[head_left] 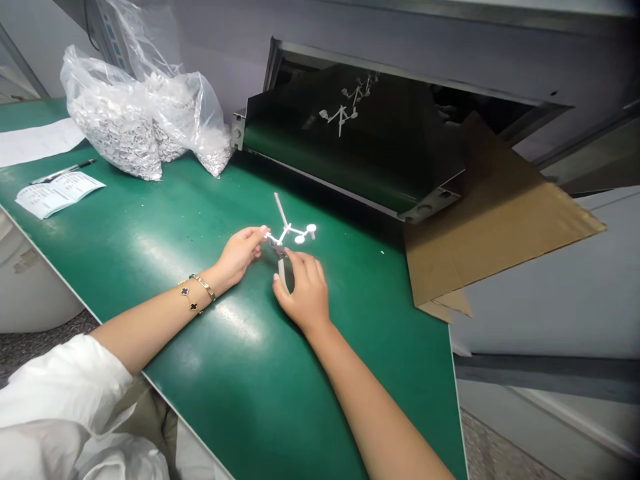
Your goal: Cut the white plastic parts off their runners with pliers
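Between my hands is a white branched plastic piece, a sprue with thin arms and small round ends. My left hand pinches one of its ends between thumb and fingertips. My right hand is closed around small cutting pliers with pale handles. The metal jaws of the pliers are at the sprue's lower branch, close to my left fingertips. Whether the jaws touch or grip the plastic cannot be made out.
Clear bags of small white parts stand at the back left, near a pen and a paper slip. Behind my hands is a dark chute with similar sprues on it. A cardboard sheet leans at the right edge of the green table.
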{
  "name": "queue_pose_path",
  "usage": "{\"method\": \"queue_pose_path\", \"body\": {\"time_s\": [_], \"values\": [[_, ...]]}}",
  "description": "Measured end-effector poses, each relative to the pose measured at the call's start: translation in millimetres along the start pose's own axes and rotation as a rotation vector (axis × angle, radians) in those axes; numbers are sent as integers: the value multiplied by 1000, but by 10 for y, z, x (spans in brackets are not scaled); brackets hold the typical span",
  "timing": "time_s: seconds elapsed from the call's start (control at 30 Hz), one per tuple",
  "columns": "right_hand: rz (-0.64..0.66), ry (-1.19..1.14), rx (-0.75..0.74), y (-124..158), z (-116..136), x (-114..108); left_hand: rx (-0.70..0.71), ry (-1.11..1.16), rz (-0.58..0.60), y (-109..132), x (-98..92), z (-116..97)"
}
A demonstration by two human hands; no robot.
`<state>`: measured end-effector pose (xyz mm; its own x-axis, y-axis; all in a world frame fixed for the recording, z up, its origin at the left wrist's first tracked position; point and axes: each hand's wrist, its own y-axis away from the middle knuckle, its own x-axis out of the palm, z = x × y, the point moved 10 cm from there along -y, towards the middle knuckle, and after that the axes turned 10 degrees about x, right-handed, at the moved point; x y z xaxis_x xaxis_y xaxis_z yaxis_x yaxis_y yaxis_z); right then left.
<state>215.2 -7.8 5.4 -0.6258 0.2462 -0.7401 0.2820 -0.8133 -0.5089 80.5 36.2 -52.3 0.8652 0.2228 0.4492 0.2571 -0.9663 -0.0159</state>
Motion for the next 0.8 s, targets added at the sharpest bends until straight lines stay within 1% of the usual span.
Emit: {"method": "queue_pose_path", "body": {"time_s": [0.37,0.63,0.8], "values": [[-19,42,-28,14,17,5,-37,19,11,28,25,24],[-50,34,-86,21,53,-18,-47,60,34,11,24,60],[-43,40,-117,21,49,-21,-30,16,48,17,42,44]]}}
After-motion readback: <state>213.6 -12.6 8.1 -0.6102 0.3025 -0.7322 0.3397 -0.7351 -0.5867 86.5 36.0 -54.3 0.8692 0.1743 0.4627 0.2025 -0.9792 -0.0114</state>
